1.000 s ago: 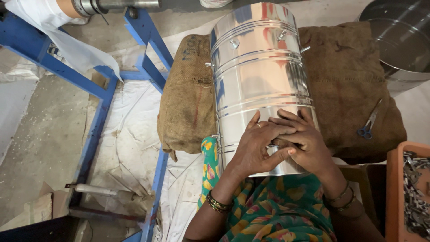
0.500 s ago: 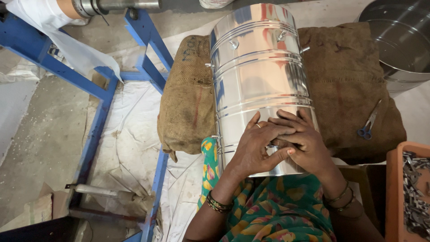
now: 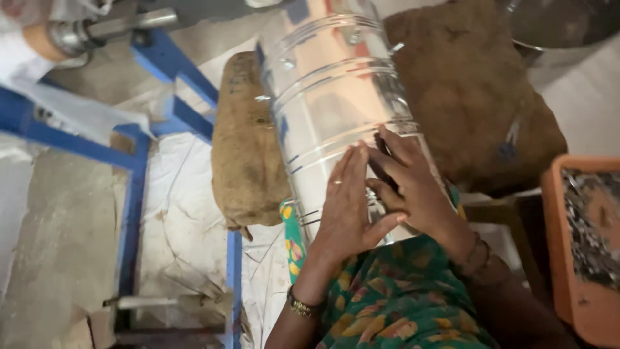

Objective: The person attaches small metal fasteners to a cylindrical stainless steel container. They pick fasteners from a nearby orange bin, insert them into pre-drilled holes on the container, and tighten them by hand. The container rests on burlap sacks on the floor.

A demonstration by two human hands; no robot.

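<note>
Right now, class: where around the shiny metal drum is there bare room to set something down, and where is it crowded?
Free: the white sheet between the blue frame and the burlap sack. Crowded: the metal drum under the left hand and right hand, and the orange tray.

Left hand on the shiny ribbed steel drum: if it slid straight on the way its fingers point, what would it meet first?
The left hand lies flat on the shiny ribbed steel drum; going straight on, its fingers would probably meet the nearest raised rib first.
</note>
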